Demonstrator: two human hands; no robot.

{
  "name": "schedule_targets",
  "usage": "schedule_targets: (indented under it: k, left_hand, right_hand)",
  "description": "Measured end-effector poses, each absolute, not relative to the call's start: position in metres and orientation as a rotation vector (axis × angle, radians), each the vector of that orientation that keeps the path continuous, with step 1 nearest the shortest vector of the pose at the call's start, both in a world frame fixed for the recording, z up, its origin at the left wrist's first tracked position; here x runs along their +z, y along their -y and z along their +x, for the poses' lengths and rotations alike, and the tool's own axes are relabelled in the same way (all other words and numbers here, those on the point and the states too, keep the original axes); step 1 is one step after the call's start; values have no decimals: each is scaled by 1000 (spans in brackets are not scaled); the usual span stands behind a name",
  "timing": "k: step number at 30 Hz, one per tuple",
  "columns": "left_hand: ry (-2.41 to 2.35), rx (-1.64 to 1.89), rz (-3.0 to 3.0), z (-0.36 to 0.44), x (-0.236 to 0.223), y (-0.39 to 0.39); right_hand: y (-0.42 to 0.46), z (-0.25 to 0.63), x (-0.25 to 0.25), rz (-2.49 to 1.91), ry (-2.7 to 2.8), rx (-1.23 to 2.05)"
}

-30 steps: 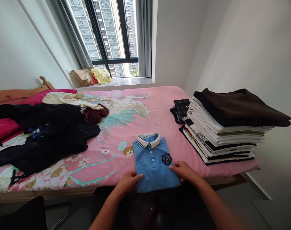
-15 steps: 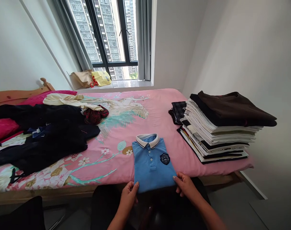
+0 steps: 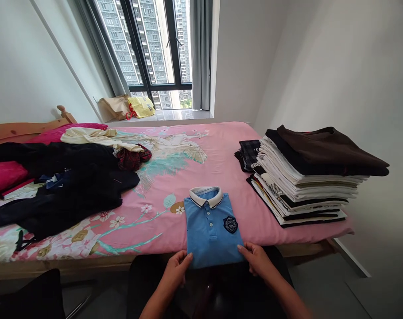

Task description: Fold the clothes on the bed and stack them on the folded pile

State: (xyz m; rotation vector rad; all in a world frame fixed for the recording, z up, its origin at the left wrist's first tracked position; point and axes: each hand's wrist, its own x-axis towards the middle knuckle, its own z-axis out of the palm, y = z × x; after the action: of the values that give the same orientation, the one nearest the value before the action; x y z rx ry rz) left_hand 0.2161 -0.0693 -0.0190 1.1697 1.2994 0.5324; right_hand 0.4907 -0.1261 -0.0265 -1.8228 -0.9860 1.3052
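Observation:
A blue polo shirt [image 3: 212, 239] with a white collar and a dark chest badge lies folded at the front edge of the bed, its lower end reaching past the edge. My left hand [image 3: 178, 268] pinches its lower left corner, thumb on top and fingers underneath. At the lower right corner, my right hand [image 3: 254, 257] grips the fabric the same way. To the right stands a tall stack of folded clothes [image 3: 308, 190], topped by a brown garment [image 3: 331, 148].
Dark unfolded clothes [image 3: 78, 190] are heaped on the left of the pink floral bedspread [image 3: 215, 168], beside a cream garment [image 3: 95, 137]. A folded dark checked garment [image 3: 249, 153] sits behind the stack. Paper and yellow bags [image 3: 140, 107] rest on the windowsill. A black chair [image 3: 35, 294] stands lower left.
My right hand has shifted slightly left along with the shirt's lower right corner. My left hand keeps its grip, and the shirt stays nearly in place.

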Motion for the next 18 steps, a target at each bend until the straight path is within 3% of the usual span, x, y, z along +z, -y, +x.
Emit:
schedule_targets:
  k: [9,18]
  left_hand:
    - [-1216,575,1054,223,10,0]
    - [-1238,624,1029,245,9,-63]
  right_hand:
    - [66,507,-6,-1719,1069,1246]
    - [3,514,-4,-1722,1034,1134]
